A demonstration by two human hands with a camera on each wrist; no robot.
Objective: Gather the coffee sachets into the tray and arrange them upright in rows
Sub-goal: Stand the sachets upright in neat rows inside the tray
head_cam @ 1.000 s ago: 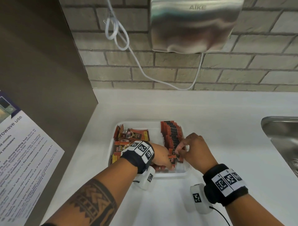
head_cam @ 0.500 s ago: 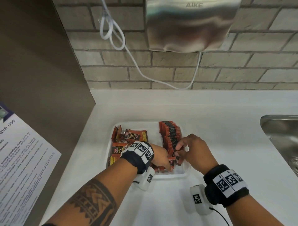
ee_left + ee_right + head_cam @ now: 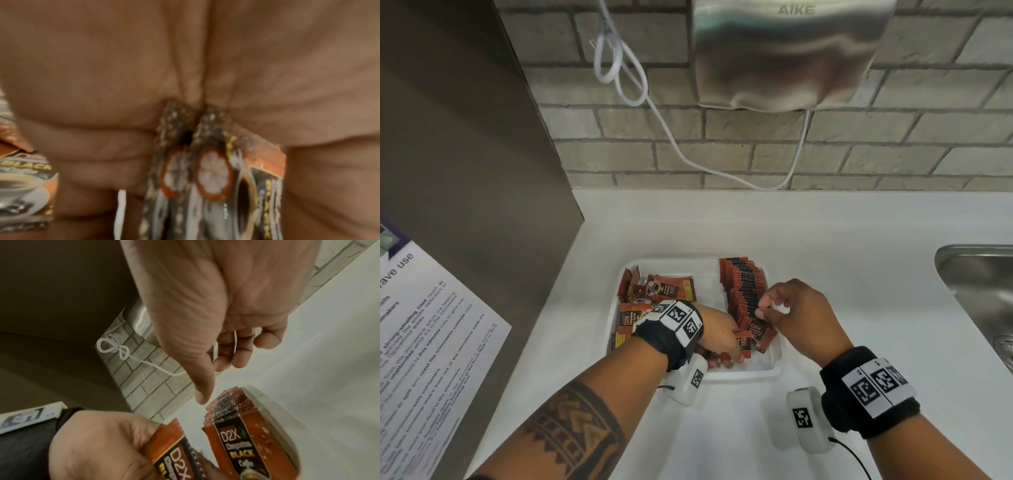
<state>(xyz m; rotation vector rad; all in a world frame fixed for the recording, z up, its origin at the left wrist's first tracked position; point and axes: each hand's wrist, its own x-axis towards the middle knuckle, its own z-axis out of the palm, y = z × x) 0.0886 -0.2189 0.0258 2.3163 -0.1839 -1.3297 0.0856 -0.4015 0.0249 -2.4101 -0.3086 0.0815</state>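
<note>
A white tray (image 3: 743, 375) sits on the counter. A row of upright red-and-black coffee sachets (image 3: 743, 284) fills its right side, and loose sachets (image 3: 664, 291) lie flat on its left. My left hand (image 3: 722, 346) is low in the tray's near end and grips a few sachets (image 3: 211, 175); one of them (image 3: 172, 451) shows its D2X print. My right hand (image 3: 763, 310) hovers at the row's near end (image 3: 228, 404). Its thumb (image 3: 197, 382) points down at the sachet tops, and its other fingers are curled with nothing in them.
A steel sink (image 3: 983, 284) is sunk into the white counter (image 3: 859, 274) at the right. A hand dryer (image 3: 791, 54) and its looped white cable (image 3: 654, 109) hang on the brick wall behind. A brown panel (image 3: 465, 171) with a printed notice (image 3: 424, 342) stands at the left.
Both hands stay at the tray's near end. My right hand has shifted slightly up onto the tops of the row's nearest sachets. My left hand keeps its sachets.
</note>
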